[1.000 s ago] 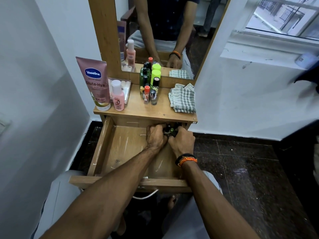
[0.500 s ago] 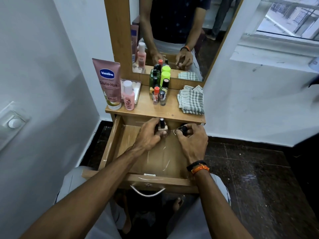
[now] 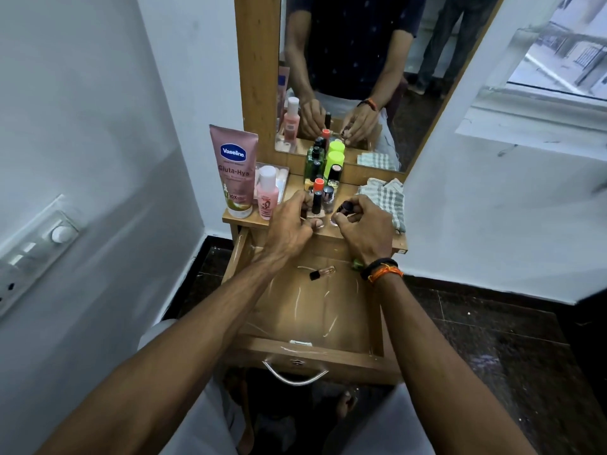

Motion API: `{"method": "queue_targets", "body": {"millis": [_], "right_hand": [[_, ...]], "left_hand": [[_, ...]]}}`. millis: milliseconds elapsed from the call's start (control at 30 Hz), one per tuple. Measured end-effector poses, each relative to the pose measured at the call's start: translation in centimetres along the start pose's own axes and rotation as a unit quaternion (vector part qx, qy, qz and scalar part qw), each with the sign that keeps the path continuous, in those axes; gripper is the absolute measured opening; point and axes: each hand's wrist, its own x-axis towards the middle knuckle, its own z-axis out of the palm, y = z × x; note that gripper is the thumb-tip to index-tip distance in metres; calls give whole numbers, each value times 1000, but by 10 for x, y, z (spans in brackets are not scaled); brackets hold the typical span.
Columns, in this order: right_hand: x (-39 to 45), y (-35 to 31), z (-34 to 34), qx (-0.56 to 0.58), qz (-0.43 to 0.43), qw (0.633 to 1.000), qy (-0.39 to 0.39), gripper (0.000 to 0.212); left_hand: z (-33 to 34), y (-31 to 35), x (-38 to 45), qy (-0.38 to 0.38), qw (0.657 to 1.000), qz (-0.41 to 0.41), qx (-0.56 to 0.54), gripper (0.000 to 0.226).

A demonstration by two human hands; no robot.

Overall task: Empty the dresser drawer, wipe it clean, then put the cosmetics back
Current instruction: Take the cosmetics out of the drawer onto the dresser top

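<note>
Now left hand (image 3: pixel 289 224) fingers (image 3: pixel 303 200) pinching black-capped bottle (image 3: pixel 316 205), right hand (image 3: pixel 364 228) gripping dark vial (image 3: pixel 345 207)

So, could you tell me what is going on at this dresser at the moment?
A person is emptying the open drawer onto the dresser top. The left hand is setting a small dark-capped bottle down beside the other cosmetics, and the right hand holds another small bottle over the top. One small vial lies in the drawer, with something green partly hidden behind the right wrist. The checked cloth lies unused.
</note>
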Motion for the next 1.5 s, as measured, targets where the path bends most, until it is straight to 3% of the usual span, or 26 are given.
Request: {"method": "queue_targets", "body": {"millis": [467,933,1500], "right_hand": [[6,15,16,8,-8,999,-30,37],[4,19,26,38,7,999,-11,32],[2,17,29,48,13,999,-4,32]], "left_hand": [[18,-12,9,40,999,12,26,31],[24,-17,6,91,995,14,46,37],[24,-13,2,126,992,-8,16,25]]}}
